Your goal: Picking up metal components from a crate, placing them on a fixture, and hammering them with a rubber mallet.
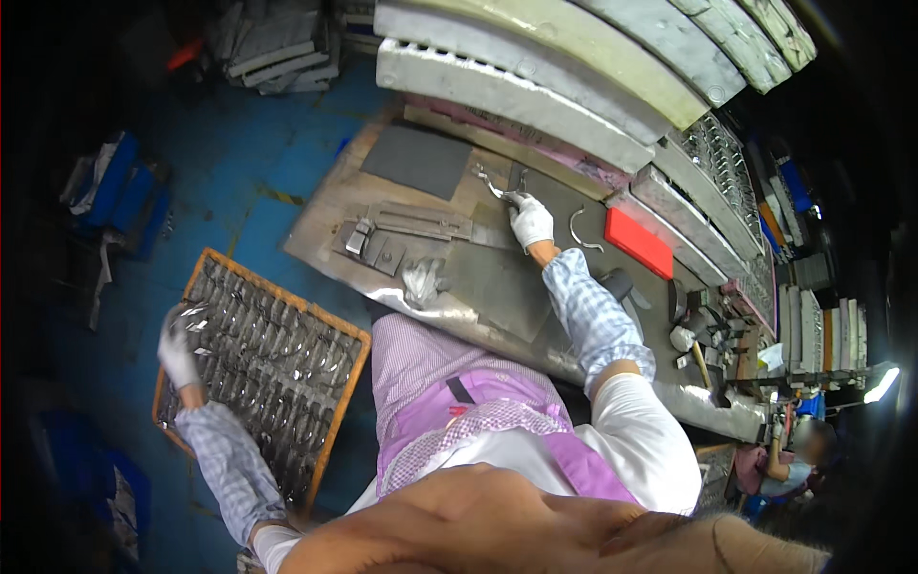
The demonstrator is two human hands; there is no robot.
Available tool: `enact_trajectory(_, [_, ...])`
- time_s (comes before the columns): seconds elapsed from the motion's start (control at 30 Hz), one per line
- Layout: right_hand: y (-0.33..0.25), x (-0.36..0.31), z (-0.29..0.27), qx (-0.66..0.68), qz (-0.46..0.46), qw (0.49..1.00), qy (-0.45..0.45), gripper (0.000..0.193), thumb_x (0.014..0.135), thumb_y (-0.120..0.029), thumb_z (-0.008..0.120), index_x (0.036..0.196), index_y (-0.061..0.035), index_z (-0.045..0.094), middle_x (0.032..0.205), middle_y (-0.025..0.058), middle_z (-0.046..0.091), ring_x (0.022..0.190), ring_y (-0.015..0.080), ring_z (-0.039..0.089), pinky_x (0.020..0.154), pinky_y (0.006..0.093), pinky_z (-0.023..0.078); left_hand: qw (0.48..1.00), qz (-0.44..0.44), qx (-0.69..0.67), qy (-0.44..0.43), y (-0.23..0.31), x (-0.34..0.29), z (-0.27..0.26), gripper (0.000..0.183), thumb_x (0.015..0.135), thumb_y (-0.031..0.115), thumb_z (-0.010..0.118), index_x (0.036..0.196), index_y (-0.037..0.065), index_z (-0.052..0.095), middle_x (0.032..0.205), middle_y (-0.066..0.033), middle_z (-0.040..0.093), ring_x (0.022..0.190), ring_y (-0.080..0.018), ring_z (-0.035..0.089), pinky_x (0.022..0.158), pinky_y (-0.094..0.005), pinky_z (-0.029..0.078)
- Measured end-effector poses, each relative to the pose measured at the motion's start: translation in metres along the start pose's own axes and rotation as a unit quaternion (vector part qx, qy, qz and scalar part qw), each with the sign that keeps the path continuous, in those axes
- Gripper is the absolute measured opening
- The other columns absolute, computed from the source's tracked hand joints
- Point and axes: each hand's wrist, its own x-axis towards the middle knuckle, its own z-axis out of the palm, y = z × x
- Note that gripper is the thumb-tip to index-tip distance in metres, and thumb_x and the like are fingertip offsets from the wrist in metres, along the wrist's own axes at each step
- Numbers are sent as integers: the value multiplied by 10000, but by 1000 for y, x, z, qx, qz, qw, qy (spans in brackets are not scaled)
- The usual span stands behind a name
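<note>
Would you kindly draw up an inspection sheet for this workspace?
Surface: worn worktable with a dark mat near its far edge.
Job's things: curved metal piece on the table; orange-rimmed tray beside it, filled with shiny metal parts.
Clutter: red box, hammer, crumpled pale bundle.
Hands: both gloved; left hand blurred at the tray, grip unclear; right hand at the curved metal piece's near end, grip unclear.
Cables: nothing seen.
Surroundings: stacked pale slabs, blue floor, lit lamp, another person at lower right.

blue floor (306, 143); worn workbench (320, 220); bright lamp (881, 385) at right
</note>
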Motion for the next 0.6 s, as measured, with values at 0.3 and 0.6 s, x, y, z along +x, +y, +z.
enact_trajectory(0.3, [64, -13, -4, -89, 13, 995, -32, 198, 816, -343, 675, 927, -192, 739, 939, 121, 648, 868, 304, 636, 754, 420, 516, 871, 145, -3, -470, 173, -14, 360, 321, 924, 207, 574, 1126, -31, 644, 1082, -110, 690, 954, -173, 650, 845, -284, 506])
enact_trajectory(0.6, [79, -39, 3, -19, 69, 994, 82, 187, 820, -350, 676, 958, -236, 731, 990, 128, 652, 862, 332, 633, 730, 448, 510, 833, 84, 72, -543, 89, 27, 502, 252, 892, 145, 647, 1121, 47, 676, 837, -55, 690, 601, -90, 577, 554, -249, 481])
